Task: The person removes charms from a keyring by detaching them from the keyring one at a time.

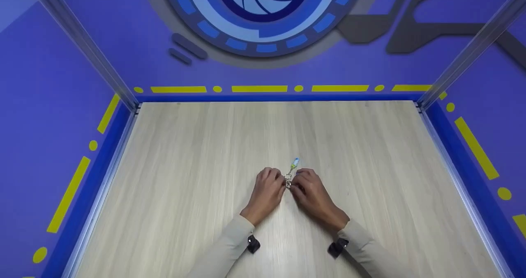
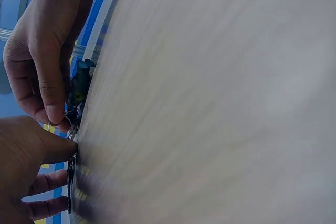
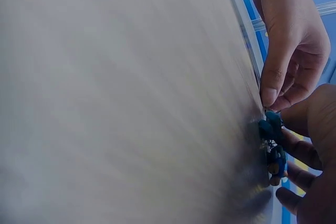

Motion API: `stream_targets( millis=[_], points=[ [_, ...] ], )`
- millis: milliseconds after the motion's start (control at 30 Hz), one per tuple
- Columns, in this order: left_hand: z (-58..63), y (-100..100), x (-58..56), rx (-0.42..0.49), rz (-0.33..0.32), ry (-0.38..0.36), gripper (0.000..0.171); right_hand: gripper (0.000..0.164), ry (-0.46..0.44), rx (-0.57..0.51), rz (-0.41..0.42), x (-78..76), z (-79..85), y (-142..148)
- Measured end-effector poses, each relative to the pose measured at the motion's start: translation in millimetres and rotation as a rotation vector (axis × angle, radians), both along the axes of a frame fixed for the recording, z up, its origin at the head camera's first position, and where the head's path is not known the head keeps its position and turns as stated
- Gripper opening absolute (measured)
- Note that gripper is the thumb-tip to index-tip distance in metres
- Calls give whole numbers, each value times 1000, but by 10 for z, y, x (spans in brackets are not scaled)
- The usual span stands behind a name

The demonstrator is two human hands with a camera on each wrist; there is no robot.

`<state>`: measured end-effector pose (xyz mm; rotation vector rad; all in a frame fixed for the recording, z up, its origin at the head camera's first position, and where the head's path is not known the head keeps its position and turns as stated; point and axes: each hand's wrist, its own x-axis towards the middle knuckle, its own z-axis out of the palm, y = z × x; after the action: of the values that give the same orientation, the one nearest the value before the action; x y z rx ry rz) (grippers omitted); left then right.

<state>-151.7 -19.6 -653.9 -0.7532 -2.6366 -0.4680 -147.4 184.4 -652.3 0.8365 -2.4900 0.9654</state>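
A keychain with a metal ring and clasp [image 1: 288,181] lies between my two hands low over the table. From its ring a small light-blue and yellow-green charm [image 1: 295,163] points away from me. My left hand [image 1: 267,189] pinches the keychain's left side between thumb and fingers. On the opposite side, my right hand [image 1: 313,192] pinches the metal part, its fingertips close to the left ones. In the left wrist view a thin ring [image 2: 67,121] shows at the right fingertips. The right wrist view shows teal charms [image 3: 271,128] and a blue figure [image 3: 277,165] beside the right fingers.
The wood-grain tabletop [image 1: 197,155] extends around both hands. Blue panels with yellow marks [image 1: 259,88] enclose its back and sides, framed by metal posts [image 1: 90,52]. Both sleeves carry a black wrist camera, one [image 1: 253,244] on the left and another [image 1: 337,247] on the right.
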Motion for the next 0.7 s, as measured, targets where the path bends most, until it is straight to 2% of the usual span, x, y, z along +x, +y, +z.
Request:
stream_targets(
  millis=[233,400,567,700],
  points=[
    [5,-11,-8,17,-13,-29,6,16,-65,-29,-16,7,23,-4],
    [20,-32,1,34,-46,-38,8,14,-97,-44,-32,11,40,11],
    [51,-57,35,166,-92,-70,6,7,-138,-44,-37,34,72,31],
    [138,-75,61,309,-98,-174,6,9,-146,-66,-46,46,109,52]
  ],
)
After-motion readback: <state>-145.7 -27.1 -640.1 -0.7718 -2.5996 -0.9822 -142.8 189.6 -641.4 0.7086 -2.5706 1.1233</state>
